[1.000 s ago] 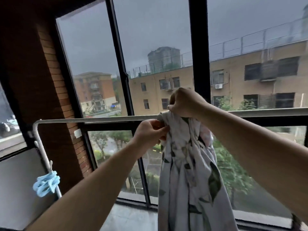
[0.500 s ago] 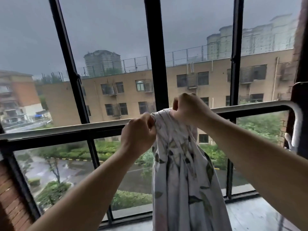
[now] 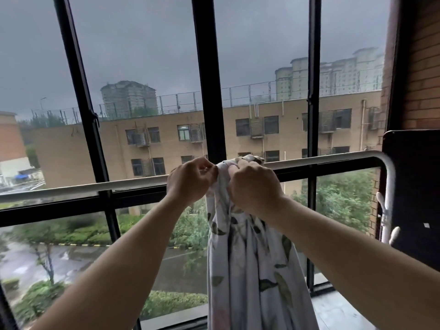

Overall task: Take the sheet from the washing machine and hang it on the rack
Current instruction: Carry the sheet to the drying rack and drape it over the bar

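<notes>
While left hand (image 3: 190,181) and right hand (image 3: 253,186) are gripping it, sheet (image 3: 250,270) is hanging on rack rail (image 3: 83,189).
Fingers of both are curling round the bunched top between them; the rest is falling below and between the forearms.

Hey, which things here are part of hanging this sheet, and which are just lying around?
In the job: leaf-print sheet, white rack rail, left hand, right hand, both gripping the sheet.
Just there: dark panel, brick wall, black window frame.
</notes>
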The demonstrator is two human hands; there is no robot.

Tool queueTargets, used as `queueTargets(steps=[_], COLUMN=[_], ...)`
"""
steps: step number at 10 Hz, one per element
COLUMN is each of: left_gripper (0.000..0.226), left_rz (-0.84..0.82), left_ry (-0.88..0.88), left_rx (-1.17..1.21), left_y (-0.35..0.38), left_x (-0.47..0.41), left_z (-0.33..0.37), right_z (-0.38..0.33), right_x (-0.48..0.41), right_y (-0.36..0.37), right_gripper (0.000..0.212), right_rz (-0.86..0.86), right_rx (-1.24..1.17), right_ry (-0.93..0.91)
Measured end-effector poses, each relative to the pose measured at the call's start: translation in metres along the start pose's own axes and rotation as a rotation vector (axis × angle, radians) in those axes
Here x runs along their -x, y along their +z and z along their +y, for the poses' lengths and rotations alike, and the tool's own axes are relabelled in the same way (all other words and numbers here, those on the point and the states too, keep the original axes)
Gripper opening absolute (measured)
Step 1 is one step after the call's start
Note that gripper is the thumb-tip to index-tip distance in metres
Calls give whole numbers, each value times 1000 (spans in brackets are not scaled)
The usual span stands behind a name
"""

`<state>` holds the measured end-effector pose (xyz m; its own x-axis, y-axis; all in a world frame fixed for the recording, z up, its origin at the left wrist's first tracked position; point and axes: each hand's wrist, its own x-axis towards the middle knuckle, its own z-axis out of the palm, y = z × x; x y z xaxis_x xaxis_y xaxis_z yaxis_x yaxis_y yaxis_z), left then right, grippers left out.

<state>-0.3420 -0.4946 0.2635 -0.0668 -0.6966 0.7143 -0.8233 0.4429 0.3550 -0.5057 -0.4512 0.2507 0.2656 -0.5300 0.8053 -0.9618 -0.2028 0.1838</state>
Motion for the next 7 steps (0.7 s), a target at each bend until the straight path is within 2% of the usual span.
queueTargets(steps=[2, 3, 4, 5, 6, 7], left_gripper=[25, 40, 45, 34, 27, 30], left_rz=[-2, -5, -7, -21, -24, -20], left_ry=[-60, -80, -70, -85, -120, -156], left_rx=[-30, -30, -42, -48, -78, -88], left_y=[0, 0, 3, 5, 6, 7], left_x=[0, 0, -3, -8, -11, -15], left_z=[0, 8, 11, 11, 14, 16], right_z=[15, 27, 44, 65, 81, 82], right_x=[-37, -65, -86, -97, -106, -101], right_y=[-29, -40, -15, 10, 23, -1], right_gripper=[21, 31, 32, 26, 39, 37], right_rz=[-236, -356, -284, -319, -327, -265], right_rx=[-552, -760, -1055, -1073, -1113, -1056], right_ry=[324, 526, 783, 819, 849, 785])
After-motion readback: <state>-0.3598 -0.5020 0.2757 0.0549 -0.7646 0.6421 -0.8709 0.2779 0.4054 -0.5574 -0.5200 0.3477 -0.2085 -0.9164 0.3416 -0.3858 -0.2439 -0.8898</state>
